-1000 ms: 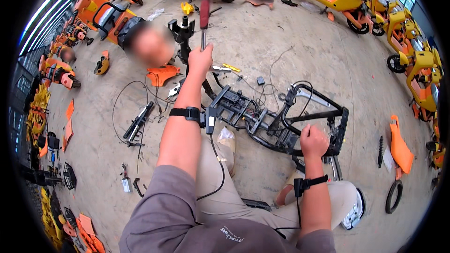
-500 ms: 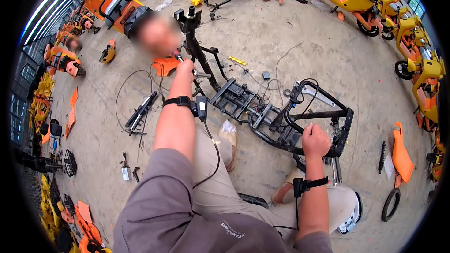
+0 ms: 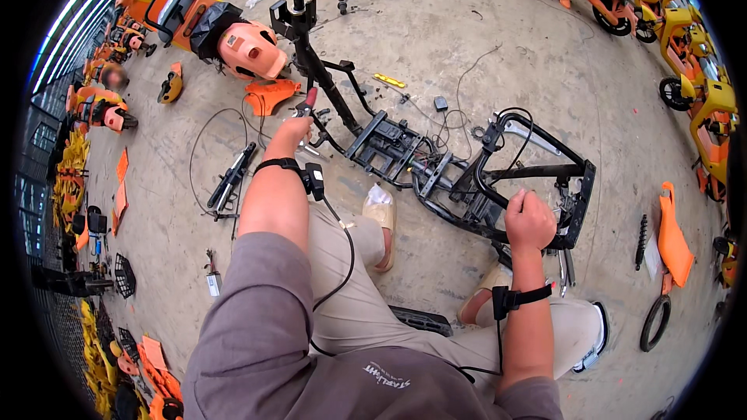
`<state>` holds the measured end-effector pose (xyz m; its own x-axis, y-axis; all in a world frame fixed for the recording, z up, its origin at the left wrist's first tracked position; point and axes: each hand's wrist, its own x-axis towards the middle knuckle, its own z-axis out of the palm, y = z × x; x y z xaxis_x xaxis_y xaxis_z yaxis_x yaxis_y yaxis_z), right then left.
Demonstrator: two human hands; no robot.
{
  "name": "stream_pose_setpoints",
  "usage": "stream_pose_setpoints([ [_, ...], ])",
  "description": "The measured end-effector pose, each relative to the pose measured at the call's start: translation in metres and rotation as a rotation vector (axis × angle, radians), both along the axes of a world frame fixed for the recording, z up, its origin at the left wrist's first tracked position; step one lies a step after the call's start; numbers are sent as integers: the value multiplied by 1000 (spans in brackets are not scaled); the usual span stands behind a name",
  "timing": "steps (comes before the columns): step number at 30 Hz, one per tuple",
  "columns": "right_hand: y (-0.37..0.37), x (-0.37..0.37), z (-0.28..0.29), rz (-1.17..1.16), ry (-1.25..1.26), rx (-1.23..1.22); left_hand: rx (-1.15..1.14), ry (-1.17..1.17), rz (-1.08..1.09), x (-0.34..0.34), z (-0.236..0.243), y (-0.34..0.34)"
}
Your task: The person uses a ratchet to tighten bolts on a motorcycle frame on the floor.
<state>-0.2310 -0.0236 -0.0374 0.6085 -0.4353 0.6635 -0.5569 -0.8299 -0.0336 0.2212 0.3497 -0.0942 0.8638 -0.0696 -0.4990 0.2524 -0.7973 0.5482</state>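
A bare black scooter frame (image 3: 389, 144) lies across the floor ahead of me, its steering column (image 3: 325, 82) standing up at the left end. My left hand (image 3: 290, 134) is closed around a red-handled tool (image 3: 310, 98) beside the foot of that column. A silver metal piece (image 3: 312, 150) sticks out by the same hand; whether it belongs to the tool I cannot tell. At the right end, my right hand (image 3: 531, 220) is a fist on the near tube of the frame's rear loop (image 3: 576, 214). The fingertips underneath are hidden.
An orange scooter (image 3: 249, 50) stands beyond my left hand, with an orange panel (image 3: 272, 96) by it. Cables, a yellow tool (image 3: 389, 80) and a small black box (image 3: 440, 103) lie behind the frame. A shock absorber (image 3: 641, 242) and orange panel (image 3: 674, 239) lie right.
The view has shifted a little. My left hand and the red-handled tool have come down and away from the column, and the tool points more upright. My right hand keeps its place on the frame.
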Motion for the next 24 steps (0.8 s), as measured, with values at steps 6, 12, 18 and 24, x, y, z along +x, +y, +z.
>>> stream_pose_setpoints([
  [6,-3,-3,1,-1,4,15,-32,194,-39,-4,-27,-49],
  [12,-4,-2,3,10,51,-22,-305,216,268,11,-58,-71],
  [18,-1,0,0,22,47,-46,-749,127,637,6,-44,-68],
  [24,1,-3,2,84,88,-100,-923,-1,913,-7,-52,-104],
])
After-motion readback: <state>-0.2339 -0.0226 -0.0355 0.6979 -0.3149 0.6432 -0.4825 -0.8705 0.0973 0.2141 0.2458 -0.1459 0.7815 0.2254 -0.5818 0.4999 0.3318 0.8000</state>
